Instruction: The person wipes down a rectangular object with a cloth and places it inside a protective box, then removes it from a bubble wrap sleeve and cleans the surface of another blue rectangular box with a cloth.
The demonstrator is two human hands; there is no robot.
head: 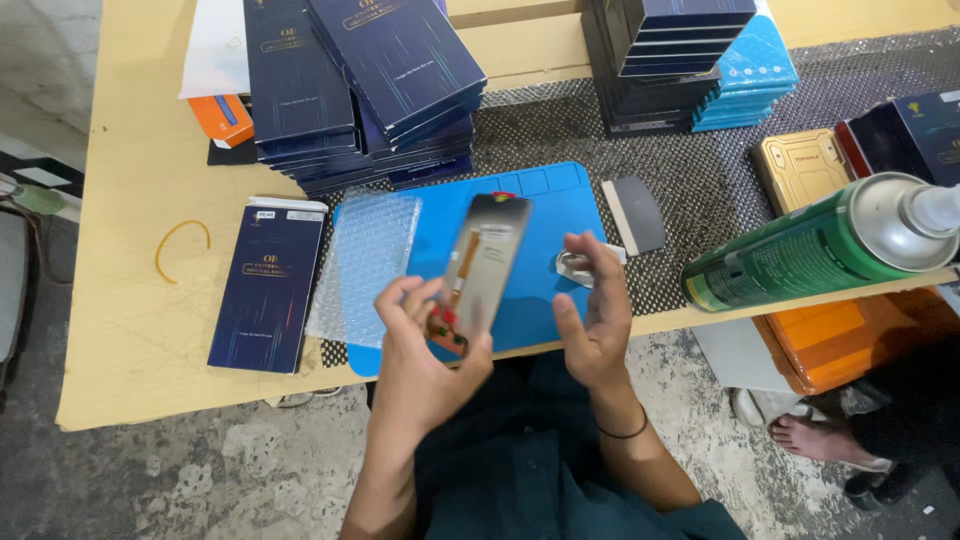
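over the wooden table [130,300], a blue work mat [560,215] lies beside a sheet of bubble wrap [365,265]. the left hand [425,350] pinches a phone screen panel [483,265] by its lower end, tilted above the mat. the right hand [595,310] hovers just beside it, fingers loosely spread, holding nothing.

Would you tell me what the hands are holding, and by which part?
The left hand grips a phone screen panel by its lower end; the right hand is open, holding nothing.
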